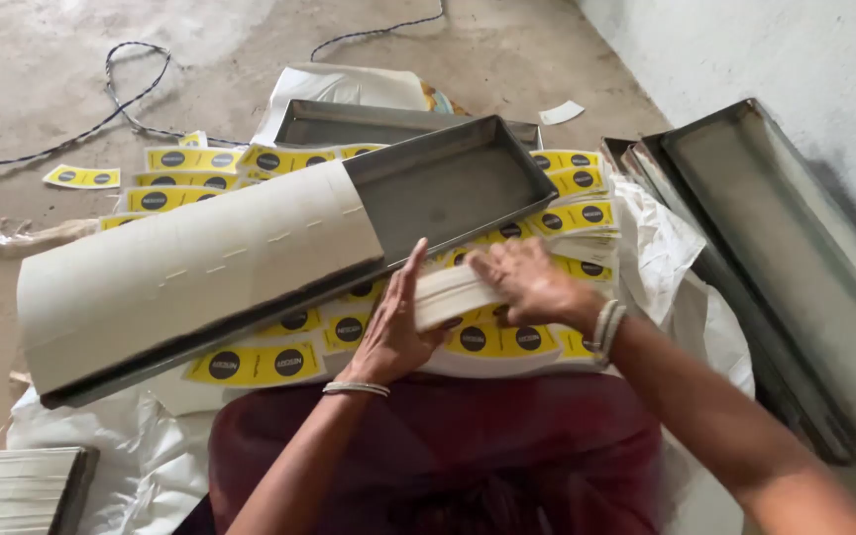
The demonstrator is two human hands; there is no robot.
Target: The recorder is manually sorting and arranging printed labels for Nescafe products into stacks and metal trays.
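I see both hands, left hand [388, 332] and right hand [527, 282], fingers pinching a stack of paper labels [453, 294]; likely light, floppy; best gripped at the ends.

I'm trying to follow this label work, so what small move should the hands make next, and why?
Probably square the white stack of labels between both palms. The left hand braces its near end, the right hand lies over the top, and the stack looks bowed, lifted above the yellow labels.
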